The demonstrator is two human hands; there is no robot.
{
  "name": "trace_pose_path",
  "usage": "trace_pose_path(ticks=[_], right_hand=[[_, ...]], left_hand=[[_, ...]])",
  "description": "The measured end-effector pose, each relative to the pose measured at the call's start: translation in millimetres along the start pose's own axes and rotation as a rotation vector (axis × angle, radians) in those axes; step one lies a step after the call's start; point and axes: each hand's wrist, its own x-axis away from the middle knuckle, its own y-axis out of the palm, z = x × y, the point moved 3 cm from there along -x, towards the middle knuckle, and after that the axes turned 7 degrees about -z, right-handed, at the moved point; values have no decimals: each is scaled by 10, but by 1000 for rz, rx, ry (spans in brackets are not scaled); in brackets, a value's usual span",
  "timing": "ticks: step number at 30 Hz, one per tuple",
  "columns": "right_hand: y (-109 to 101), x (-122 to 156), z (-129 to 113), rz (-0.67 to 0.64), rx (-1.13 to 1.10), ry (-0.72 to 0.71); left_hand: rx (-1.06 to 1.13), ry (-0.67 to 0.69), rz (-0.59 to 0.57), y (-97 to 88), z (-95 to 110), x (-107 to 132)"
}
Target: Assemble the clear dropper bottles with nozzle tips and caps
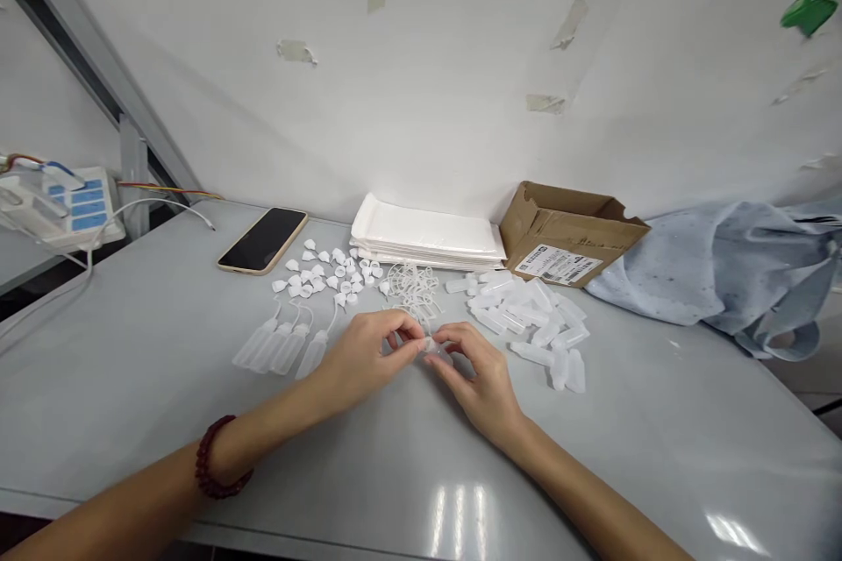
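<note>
Between my hands is a small translucent plastic squeeze bottle (439, 351), mostly hidden by fingers. My left hand (372, 351) is closed, thumb and forefinger pinching at the bottle's neck end; whether a thin strap is also in that pinch I cannot tell. Thumb and fingers of my right hand (481, 377) close around the bottle's body. Just behind my fingertips lies a tangled pile of thin white looped straps (413, 285). Several white caps with fine tips (322, 272) are scattered behind my left hand. Left of it lie several bottles with caps attached by straps (280, 346).
Loose translucent bottles (526, 311) are heaped on the right. Behind stand a stack of white padded envelopes (427, 232) and an open cardboard box (566, 237). A phone (263, 239) lies back left, near a power strip (82, 206) and white cable. Pale blue cloth (710, 272) lies far right.
</note>
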Motion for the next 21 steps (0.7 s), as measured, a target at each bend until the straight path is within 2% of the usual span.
trace_pose_path(ticks=[13, 18, 21], right_hand=[[60, 58, -17, -44, -15, -21], [56, 42, -36, -36, -10, -27], [76, 40, -30, -33, -7, -9]], left_hand=[[-33, 40, -36, 49, -12, -5], [-45, -7, -55, 85, -53, -8], [20, -44, -74, 96, -75, -13]])
